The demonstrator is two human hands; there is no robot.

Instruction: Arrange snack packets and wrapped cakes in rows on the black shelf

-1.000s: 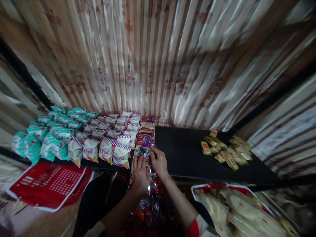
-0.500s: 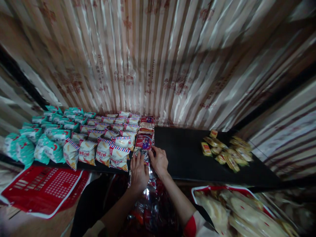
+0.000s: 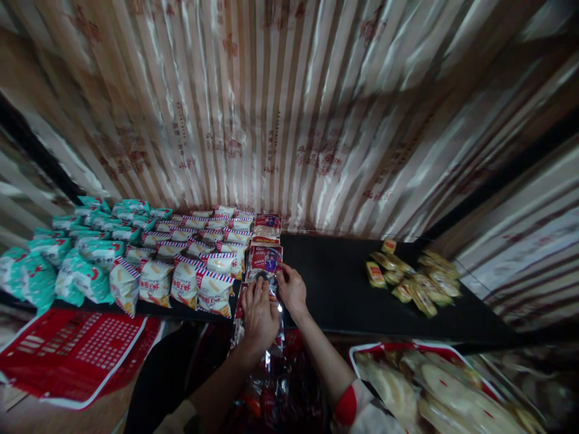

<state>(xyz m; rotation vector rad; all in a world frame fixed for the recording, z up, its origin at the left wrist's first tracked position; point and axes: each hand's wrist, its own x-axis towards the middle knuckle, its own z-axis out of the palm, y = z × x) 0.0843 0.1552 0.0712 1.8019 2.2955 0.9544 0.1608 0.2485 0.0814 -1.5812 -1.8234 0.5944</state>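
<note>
since before: both hands had slid a little further onto the shelf, the right one closer to the red-and-blue packet; the red basket on the left had dropped lower in view.
left hand (image 3: 259,313): lay palm down, fingers spread flat on a shiny foil packet (image 3: 260,283) at the front edge of the black shelf (image 3: 335,283); pressing, not clenched around it.
right hand (image 3: 292,288): rested just beside the left, fingertips curled onto the lower right corner of the red-and-blue packet (image 3: 265,259); whether it pinched or only touched, cannot tell.
red-and-blue packet: lay flat on the shelf, in a column with another like it (image 3: 266,226) behind, against the striped curtain (image 3: 289,108).
white striped packets (image 3: 199,259): stood in rows just left of that column.
green packets (image 3: 81,247): filled the shelf's far left.
yellow packets (image 3: 411,271): lay in a loose heap well apart to the right.
red basket (image 3: 76,355): sat below the shelf, left.
tray of round crackers (image 3: 434,392): lay lower right, blurred.
foil bags (image 3: 275,386): were bunched below the hands.
</note>
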